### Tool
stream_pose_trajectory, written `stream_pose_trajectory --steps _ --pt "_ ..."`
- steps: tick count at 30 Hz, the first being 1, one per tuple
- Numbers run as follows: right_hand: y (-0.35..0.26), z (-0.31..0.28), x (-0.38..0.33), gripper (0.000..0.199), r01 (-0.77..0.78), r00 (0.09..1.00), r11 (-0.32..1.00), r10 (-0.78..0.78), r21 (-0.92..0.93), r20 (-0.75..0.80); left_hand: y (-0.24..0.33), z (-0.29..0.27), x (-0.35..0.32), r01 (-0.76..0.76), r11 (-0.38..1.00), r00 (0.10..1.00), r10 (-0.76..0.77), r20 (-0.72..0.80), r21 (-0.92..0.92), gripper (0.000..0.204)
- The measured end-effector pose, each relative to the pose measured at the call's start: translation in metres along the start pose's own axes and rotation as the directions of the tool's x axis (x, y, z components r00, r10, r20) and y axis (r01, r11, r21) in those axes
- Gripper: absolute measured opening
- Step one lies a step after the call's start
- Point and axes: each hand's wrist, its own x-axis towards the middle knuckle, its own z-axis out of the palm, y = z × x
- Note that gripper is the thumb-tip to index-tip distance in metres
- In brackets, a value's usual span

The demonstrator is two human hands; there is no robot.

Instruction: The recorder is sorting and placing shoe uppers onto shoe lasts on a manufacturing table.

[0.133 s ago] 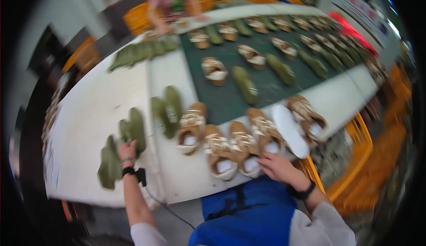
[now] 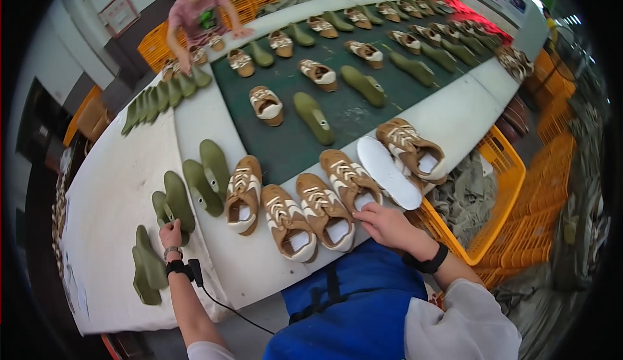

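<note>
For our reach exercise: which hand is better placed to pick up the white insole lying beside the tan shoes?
Right. The right hand lies just below the white insole; the left hand rests far across by the green shoe lasts.

Both forearms come in from the lower edge. The left hand [image 2: 171,235] is stretched forward, fingers curled down, with a black band on its wrist. The right hand [image 2: 387,225] lies flat, palm down, fingers spread, a black band at its wrist.
</note>
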Motion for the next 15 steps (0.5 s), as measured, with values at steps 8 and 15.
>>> stream_pose_trajectory --steps 8,15 --pt "0.035 0.012 -0.013 0.030 -0.196 0.968 0.980 0.190 -0.022 -0.165 0.160 -0.011 -0.096 -0.612 0.737 0.787 0.603 -0.131 -0.287 0.059" --pt "0.030 0.022 0.006 0.025 -0.055 0.991 0.995 0.043 0.089 0.123 0.285 0.033 -0.264 -0.890 0.398 0.332 0.900 0.282 -0.221 0.077"
